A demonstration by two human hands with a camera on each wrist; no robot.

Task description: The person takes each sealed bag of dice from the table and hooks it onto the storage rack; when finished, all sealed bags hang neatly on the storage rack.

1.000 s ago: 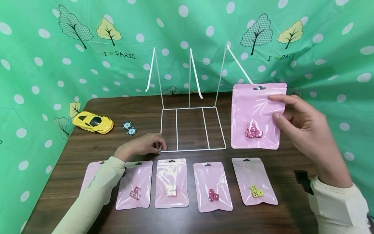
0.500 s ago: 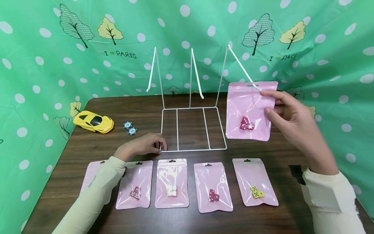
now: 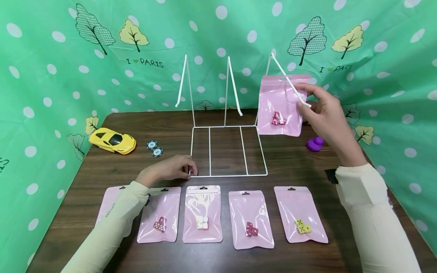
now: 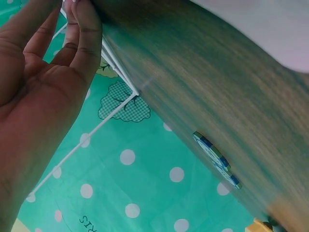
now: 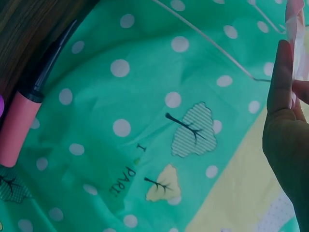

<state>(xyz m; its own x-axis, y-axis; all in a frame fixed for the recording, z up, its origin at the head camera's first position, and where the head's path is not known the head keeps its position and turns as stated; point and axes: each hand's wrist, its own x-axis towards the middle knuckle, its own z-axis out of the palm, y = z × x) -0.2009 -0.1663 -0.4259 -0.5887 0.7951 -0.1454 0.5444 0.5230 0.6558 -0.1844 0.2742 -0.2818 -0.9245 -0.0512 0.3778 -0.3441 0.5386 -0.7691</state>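
Observation:
My right hand (image 3: 322, 110) pinches a pink zip bag (image 3: 273, 104) with red dice by its right edge. The right prong of the white wire display rack (image 3: 235, 175) runs out from the bag's hang hole and crosses in front of it. In the right wrist view the bag shows edge-on between thumb and fingers. My left hand (image 3: 172, 167) holds the rack's base at its front left corner, fingers curled on the wire. On the table lie more pink bags: red dice (image 3: 159, 212), white dice (image 3: 203, 204), red dice (image 3: 249, 212) and yellow dice (image 3: 297, 208). My left sleeve partly covers another bag (image 3: 110, 197).
A yellow toy car (image 3: 112, 141) and two poker chips (image 3: 157, 152) stand left of the rack. Behind my right forearm is a purple rounded object (image 3: 315, 143). In the right wrist view lies a pink cylinder with a black tapered tip (image 5: 19, 130). A green curtain hangs behind.
The bag in my right hand has moved back, up and left along the right prong, which now passes in front of it. The purple object has come into view. My left hand stays put.

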